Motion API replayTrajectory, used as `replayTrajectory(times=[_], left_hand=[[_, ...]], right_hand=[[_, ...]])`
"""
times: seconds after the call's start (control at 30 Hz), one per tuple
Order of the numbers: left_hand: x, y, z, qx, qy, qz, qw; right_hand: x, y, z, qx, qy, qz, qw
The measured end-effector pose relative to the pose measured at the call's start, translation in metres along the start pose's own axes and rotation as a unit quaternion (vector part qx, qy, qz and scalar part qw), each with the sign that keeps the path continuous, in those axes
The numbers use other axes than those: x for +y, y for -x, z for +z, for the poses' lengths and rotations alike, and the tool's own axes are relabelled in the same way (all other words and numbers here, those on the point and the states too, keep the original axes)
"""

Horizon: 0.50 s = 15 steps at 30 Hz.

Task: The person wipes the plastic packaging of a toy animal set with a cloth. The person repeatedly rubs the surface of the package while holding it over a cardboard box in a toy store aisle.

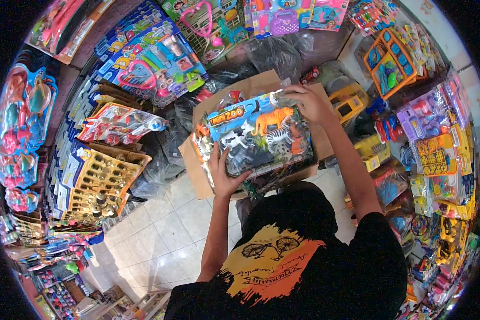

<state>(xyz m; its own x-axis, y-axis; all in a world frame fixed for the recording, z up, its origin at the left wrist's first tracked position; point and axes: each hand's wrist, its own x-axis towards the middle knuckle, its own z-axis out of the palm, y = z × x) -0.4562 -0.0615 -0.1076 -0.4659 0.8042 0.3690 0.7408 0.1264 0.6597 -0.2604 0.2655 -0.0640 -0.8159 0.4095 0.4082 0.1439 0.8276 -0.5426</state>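
A packaged set of plastic toy animals (260,134), among them a tiger, a zebra and a spotted cow, lies tilted over an opened cardboard box (324,116). With fingers spread, my left hand (226,172) rests on the pack's lower left part. My right hand (306,102) is at its upper right corner, fingers bent over the edge. Another animal pack (202,148) shows at the left side, partly covered by the first. What else the box holds is mostly hidden.
Carded toy doctor sets (152,60) hang at the upper left, above a gold-coloured toy pack (100,176). To the right are a toy set in an orange frame (390,62), yellow toy vehicles (346,102) and a purple toy pack (420,118). Pale floor tiles (164,224) lie below.
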Motion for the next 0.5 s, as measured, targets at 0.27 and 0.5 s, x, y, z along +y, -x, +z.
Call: replayTrajectory(times=[0.27,0.5], left_hand=[[0.002,-0.001,-0.003,-0.009,-0.014,0.004,1.0],[0.002,-0.002,-0.004,-0.005,-0.014,0.014,1.0]], right_hand=[[0.009,-0.006,0.002,-0.029,0.071,0.015,0.997],[0.005,-0.012,0.007,-0.017,0.079,0.027,0.996]])
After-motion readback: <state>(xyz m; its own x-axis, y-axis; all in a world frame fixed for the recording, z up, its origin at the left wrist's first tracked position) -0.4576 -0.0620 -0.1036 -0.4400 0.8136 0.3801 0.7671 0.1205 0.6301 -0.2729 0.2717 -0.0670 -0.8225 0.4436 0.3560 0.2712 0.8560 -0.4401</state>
